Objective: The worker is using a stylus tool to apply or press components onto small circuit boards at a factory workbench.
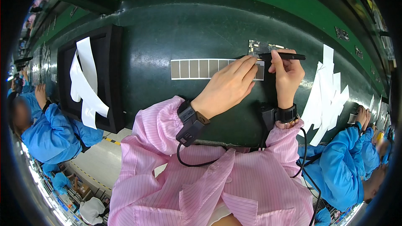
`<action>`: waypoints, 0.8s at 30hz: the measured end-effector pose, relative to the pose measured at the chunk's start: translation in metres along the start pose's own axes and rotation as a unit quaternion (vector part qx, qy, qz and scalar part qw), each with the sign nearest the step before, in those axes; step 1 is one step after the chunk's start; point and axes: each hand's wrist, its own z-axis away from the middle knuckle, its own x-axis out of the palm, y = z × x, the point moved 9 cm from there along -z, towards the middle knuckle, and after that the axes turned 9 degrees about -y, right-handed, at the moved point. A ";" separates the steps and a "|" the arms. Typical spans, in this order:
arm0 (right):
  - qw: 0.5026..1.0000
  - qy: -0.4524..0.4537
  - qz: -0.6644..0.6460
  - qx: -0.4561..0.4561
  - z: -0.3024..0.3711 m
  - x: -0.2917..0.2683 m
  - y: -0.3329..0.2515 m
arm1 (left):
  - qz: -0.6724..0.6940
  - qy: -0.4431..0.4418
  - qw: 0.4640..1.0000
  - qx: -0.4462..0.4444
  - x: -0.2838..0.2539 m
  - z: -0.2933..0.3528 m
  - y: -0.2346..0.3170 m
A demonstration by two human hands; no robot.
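Observation:
A white strip (189, 69) bearing a row of grey-brown rectangular pads lies across the green work surface in front of me. My left hand (229, 82) rests over its right part, fingers stretched out flat, with the fingertips near the lower edge of a circuit board (254, 47). The board lies just beyond the strip's right end. In my right hand (288, 75) is a black pen-shaped tool (292, 56), pinched between thumb and fingers. It points left toward the board; its tip is hard to make out beside my left fingertips.
At the left stands a black tray (117, 75) with curled white strips (87, 71) in it. A pile of white strips (325, 96) lies right of my right hand. Co-workers in blue sit at both sides (52, 129). Cables (197, 164) run from my wrist devices.

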 end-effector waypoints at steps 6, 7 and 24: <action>1.000 0.023 0.009 -0.012 0.002 -0.005 -0.002 | -0.018 0.000 1.000 -0.009 0.002 -0.003 0.000; 0.998 0.050 0.008 -0.024 0.004 -0.011 -0.003 | -0.026 -0.004 1.000 -0.012 0.003 -0.004 0.000; 0.997 -0.011 0.077 -0.027 0.014 -0.008 -0.009 | -0.024 -0.019 0.999 0.034 0.011 0.004 0.017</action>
